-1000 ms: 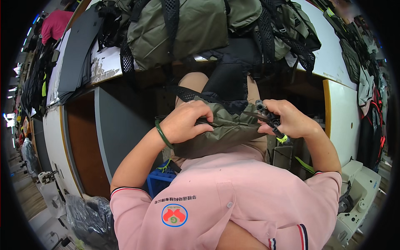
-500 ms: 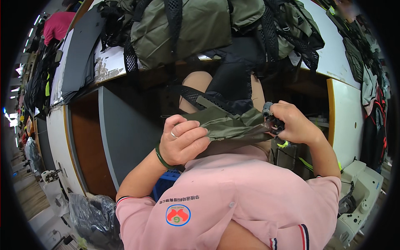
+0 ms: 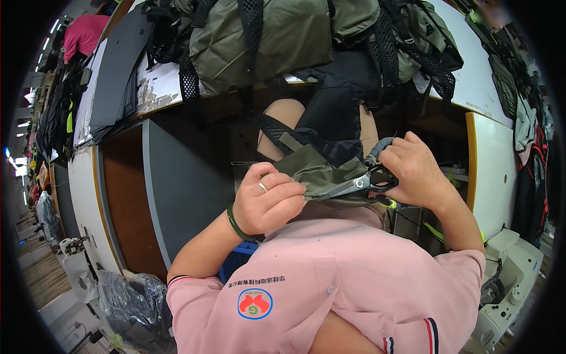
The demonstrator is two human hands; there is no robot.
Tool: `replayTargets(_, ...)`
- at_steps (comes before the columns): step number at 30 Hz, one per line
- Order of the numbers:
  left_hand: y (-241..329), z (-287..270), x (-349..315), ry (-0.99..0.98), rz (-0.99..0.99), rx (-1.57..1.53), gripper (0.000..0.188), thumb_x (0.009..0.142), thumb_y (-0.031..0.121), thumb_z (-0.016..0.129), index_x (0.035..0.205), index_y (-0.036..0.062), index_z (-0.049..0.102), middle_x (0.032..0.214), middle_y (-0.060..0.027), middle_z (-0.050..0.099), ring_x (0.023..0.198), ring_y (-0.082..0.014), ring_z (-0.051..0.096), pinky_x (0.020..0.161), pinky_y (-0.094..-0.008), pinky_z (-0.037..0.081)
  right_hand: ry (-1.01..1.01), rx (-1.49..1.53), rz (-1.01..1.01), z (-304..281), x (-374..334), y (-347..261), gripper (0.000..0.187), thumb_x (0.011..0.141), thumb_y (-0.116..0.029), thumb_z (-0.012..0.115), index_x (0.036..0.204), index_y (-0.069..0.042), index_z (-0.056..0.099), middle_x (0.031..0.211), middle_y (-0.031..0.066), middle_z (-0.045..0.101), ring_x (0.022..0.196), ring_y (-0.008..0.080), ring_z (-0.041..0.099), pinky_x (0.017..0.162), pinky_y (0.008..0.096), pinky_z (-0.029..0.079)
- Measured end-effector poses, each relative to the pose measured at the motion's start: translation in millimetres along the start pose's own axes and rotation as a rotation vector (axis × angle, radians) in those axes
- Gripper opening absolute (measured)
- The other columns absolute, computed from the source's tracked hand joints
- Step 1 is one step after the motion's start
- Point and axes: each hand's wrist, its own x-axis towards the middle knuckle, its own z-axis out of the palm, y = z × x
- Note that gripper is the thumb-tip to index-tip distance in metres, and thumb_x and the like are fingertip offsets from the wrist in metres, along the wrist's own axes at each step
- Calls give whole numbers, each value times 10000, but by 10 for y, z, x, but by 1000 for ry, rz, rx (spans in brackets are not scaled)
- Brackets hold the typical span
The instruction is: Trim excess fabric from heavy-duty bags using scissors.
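Note:
My left hand (image 3: 268, 200), with a ring and a dark green bangle, is closed on the edge of an olive green fabric piece (image 3: 321, 167) over my lap. A pair of scissors (image 3: 344, 189) with dark handles is gripped in my right hand (image 3: 413, 171). Its blades point left along the fabric's near edge, their tips close to my left fingers. The fabric joins black padded material and a black mesh strap (image 3: 277, 134), which run up over my knees toward the table.
Olive green backpacks (image 3: 262, 44) with black mesh straps lie on the white table ahead. Grey sheets (image 3: 118, 65) are stacked at its left. A white sewing machine (image 3: 510, 289) stands at lower right, and a plastic-wrapped bundle (image 3: 134, 304) at lower left. A blue crate (image 3: 237, 259) sits below my left forearm.
My right hand has turned and raised the scissors, so their blades now show along the fabric edge. My left hand has shifted slightly right, still holding the fabric.

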Motion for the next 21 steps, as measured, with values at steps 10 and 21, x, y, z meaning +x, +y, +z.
replayTargets(10, -6, 37, -11, 0, -29, -30, 316, 639, 3, 810, 866, 90, 608, 921, -44, 690, 737, -195, 624, 739, -385, 473, -87, 11, 55, -50, -1, 52, 385, 614, -243, 887, 765, -70, 578, 694, 66, 588, 701, 272, 602, 683, 371, 436)
replayTargets(21, 0, 89, 126, -4, -4, -38, 299, 639, 11, 820, 849, 100, 627, 913, -38, 680, 731, -197, 620, 732, -385, 475, -161, 966, 153, 27, 493, -293, 311, 761, -87, 847, 932, -23, 595, 835, 62, 588, 711, 157, 589, 652, 284, 482)
